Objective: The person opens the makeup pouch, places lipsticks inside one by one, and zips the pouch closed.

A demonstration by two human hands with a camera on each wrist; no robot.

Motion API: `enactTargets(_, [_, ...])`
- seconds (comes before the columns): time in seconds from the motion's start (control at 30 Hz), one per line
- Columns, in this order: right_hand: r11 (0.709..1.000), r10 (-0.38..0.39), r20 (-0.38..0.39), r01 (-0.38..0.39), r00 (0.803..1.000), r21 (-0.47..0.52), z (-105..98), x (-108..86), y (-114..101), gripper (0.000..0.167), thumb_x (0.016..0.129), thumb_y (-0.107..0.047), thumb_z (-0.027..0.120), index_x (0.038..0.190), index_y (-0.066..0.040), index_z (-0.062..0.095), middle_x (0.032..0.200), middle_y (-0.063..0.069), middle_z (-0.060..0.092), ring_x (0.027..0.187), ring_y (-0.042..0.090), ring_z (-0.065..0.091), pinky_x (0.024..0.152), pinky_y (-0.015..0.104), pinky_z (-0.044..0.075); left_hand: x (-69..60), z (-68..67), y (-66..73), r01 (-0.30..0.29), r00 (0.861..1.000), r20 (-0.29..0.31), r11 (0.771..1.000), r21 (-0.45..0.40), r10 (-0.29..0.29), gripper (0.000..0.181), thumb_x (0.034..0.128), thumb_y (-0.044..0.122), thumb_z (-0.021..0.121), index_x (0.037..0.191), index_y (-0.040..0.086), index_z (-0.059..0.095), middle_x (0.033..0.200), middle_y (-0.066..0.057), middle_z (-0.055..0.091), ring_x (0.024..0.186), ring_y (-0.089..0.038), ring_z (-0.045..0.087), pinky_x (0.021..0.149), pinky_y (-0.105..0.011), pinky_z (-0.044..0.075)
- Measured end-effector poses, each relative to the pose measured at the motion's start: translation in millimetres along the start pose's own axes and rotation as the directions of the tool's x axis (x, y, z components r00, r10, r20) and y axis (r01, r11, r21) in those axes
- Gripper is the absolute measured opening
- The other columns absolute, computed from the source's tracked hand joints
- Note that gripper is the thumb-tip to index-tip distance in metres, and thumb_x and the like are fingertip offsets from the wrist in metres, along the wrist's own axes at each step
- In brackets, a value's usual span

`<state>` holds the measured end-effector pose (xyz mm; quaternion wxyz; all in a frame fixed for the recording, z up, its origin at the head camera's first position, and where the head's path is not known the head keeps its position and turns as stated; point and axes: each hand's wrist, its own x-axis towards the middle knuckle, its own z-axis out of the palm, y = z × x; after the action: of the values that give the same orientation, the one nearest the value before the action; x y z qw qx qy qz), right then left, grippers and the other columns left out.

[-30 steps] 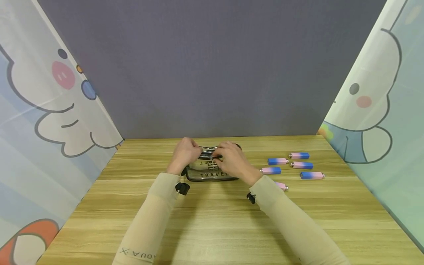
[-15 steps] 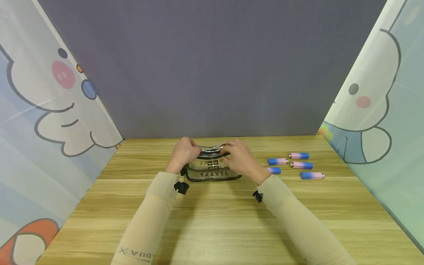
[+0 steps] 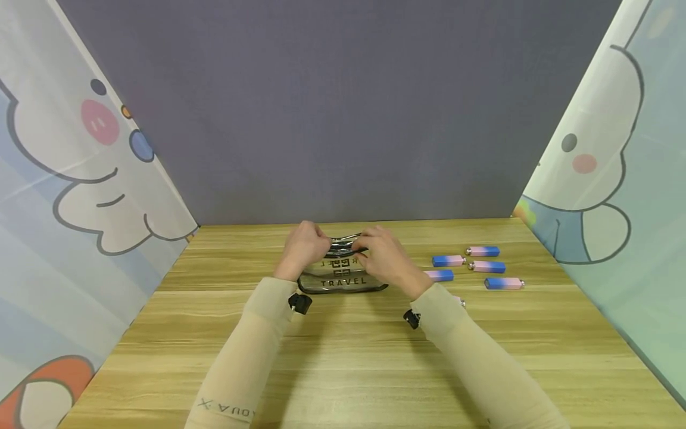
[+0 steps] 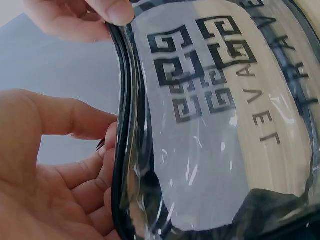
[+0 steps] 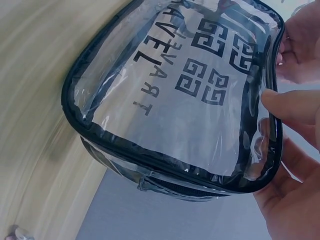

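Note:
A clear travel pouch (image 3: 343,281) with black trim stands on the table, "TRAVEL" printed in black on its near side. My left hand (image 3: 306,245) pinches the left part of its top edge. In the left wrist view, the fingertips of that hand meet at the zipper edge, and a small dark pointed piece shows beside them. Farther right on the same edge, my right hand (image 3: 383,255) pinches the rim; its thumb (image 5: 280,104) presses the pouch's clear face in the right wrist view. Through the plastic (image 4: 200,160) no contents show.
Several small pink-and-blue tubes with silvery ends, such as this tube (image 3: 504,283), lie on the wooden table (image 3: 343,369) to the right. Another is mostly hidden behind my right sleeve (image 3: 455,322). A grey panel (image 3: 343,113) rises at the table's back edge.
My right hand has slid to the right along the pouch's top edge, then slightly back. My left hand keeps its hold at the left, shifting only a little.

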<state>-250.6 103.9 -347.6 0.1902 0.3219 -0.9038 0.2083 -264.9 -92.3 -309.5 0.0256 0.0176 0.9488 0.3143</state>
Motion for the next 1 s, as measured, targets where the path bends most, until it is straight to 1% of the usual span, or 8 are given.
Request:
enactTargets(0.17, [1.000,0.005,-0.006,-0.005,1.000,0.006,1.3,0.0,-2.8,0.011,0.087,-0.006,0.079,0.098,-0.007,0.078,0.103,0.007,0.070,0.098,0.025,0.063,0.094,0.043,0.048,0.8,3.8,3.8,0.006,1.000,0.000,1.000,0.001,-0.006,0.047,0.0932,0.014,0.059,0.051,0.017,0.038,0.045,0.006,0.031,0.040,-0.009,0.024,0.041,-0.025,0.023])
enactTargets(0.4, [1.000,0.007,-0.019,-0.007,1.000,0.003,1.4,-0.6,-4.0,0.011,0.086,-0.006,0.080,0.097,-0.007,0.078,0.098,0.006,0.069,0.091,0.024,0.059,0.085,0.041,0.048,1.9,10.0,8.8,-0.015,1.000,0.011,1.000,-0.017,0.015,0.041,0.0858,0.007,0.055,0.051,0.018,0.037,0.046,0.006,0.030,0.041,-0.008,0.022,0.041,-0.024,0.021])
enactTargets(0.5, [1.000,0.008,-0.011,-0.009,1.000,-0.008,1.1,-1.1,-4.5,0.011,0.086,-0.007,0.081,0.097,-0.007,0.079,0.099,0.006,0.069,0.093,0.024,0.060,0.086,0.042,0.048,2.1,11.3,9.7,-0.005,1.000,0.016,1.000,-0.022,0.005,0.042,0.0888,0.008,0.056,0.051,0.017,0.039,0.046,0.005,0.031,0.041,-0.009,0.023,0.042,-0.025,0.022])
enactTargets(0.6, [1.000,0.013,-0.001,-0.013,1.000,-0.011,0.8,-0.9,-4.2,0.011,0.087,-0.008,0.080,0.098,-0.008,0.079,0.102,0.006,0.070,0.096,0.025,0.061,0.089,0.043,0.048,1.9,11.0,10.5,-0.006,1.000,0.011,0.999,-0.031,0.007,0.038,0.0907,0.008,0.057,0.055,0.014,0.048,0.048,0.004,0.036,0.043,-0.010,0.026,0.043,-0.025,0.024])
enactTargets(0.73, [1.000,0.016,-0.003,-0.016,1.000,-0.012,1.3,-1.1,-3.8,0.011,0.087,-0.008,0.080,0.099,-0.008,0.079,0.103,0.007,0.070,0.096,0.025,0.061,0.089,0.043,0.048,1.0,11.0,10.6,-0.057,0.998,0.003,0.998,-0.041,0.057,0.026,0.0946,0.012,0.062,0.070,0.011,0.071,0.055,0.002,0.052,0.046,-0.012,0.035,0.046,-0.026,0.031])
enactTargets(0.8, [1.000,0.018,-0.006,-0.018,1.000,-0.011,1.2,-1.4,-3.8,0.010,0.088,-0.008,0.079,0.098,-0.008,0.079,0.103,0.007,0.070,0.095,0.026,0.060,0.089,0.043,0.048,0.7,11.1,10.7,-0.086,0.996,0.001,0.996,-0.037,0.086,0.023,0.0964,0.017,0.065,0.077,0.011,0.077,0.058,0.000,0.057,0.047,-0.012,0.039,0.047,-0.027,0.033])
enactTargets(0.93, [1.000,0.017,0.002,-0.017,1.000,-0.012,1.8,-1.4,-3.9,0.009,0.089,-0.009,0.079,0.098,-0.009,0.079,0.102,0.006,0.069,0.094,0.025,0.060,0.088,0.043,0.048,-0.1,11.7,10.5,-0.110,0.994,-0.001,0.994,-0.027,0.110,0.024,0.0964,0.021,0.069,0.078,0.009,0.078,0.063,-0.003,0.063,0.051,-0.014,0.043,0.050,-0.028,0.036])
enactTargets(1.0, [1.000,0.015,0.005,-0.015,1.000,-0.016,2.0,-1.3,-4.3,0.009,0.089,-0.009,0.079,0.098,-0.009,0.079,0.102,0.005,0.069,0.094,0.025,0.060,0.088,0.042,0.048,-0.7,12.7,10.1,-0.121,0.993,-0.002,0.992,-0.020,0.121,0.020,0.0960,0.020,0.069,0.082,0.009,0.078,0.072,-0.003,0.066,0.056,-0.015,0.049,0.054,-0.029,0.040])
